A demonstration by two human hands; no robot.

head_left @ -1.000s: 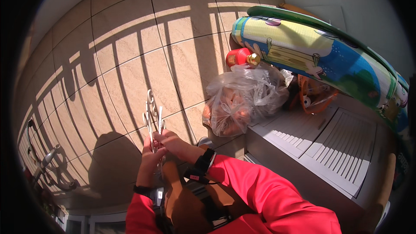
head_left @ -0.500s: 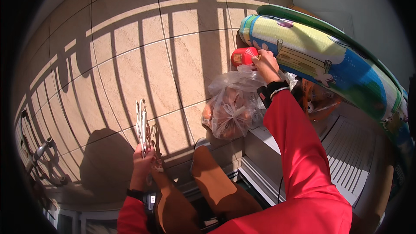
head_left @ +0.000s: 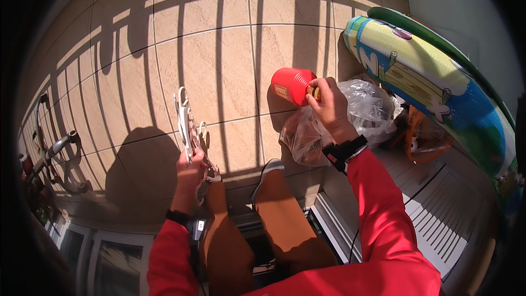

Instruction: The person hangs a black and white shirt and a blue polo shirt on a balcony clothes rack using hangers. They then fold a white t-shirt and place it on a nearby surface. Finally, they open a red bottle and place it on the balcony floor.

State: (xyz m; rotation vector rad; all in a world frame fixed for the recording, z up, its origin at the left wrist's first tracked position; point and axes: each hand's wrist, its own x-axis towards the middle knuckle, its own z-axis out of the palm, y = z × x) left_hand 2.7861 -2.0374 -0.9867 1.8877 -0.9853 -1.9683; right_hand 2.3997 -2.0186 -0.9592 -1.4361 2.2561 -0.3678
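My right hand [head_left: 329, 104] pinches a red ribbed plastic bottle [head_left: 294, 85] by its narrow yellowish cap end, with the bottle tipped on its side and pointing left. It is held just above and beyond a clear plastic bag [head_left: 305, 138], which is partly covered by my hand and wrist. A second crumpled clear bag [head_left: 368, 111] lies right of my fingers. Lower left, my left hand [head_left: 190, 165] is closed around a bunch of white plastic clothes hangers [head_left: 186, 120], which stand up from my fist over the tiles.
A rolled, colourful printed mat [head_left: 422, 71] leans along the right side. Near it lies an orange bag [head_left: 421, 137] beside a white slatted panel [head_left: 438, 214]. Railing shadows cross the tiled floor [head_left: 205, 57]. A metal bar-shaped object [head_left: 52, 151] stands at the far left.
My right hand has drawn the red bottle left and toward me, away from the mat. The view has shifted, and my left hand keeps hold of the hangers.
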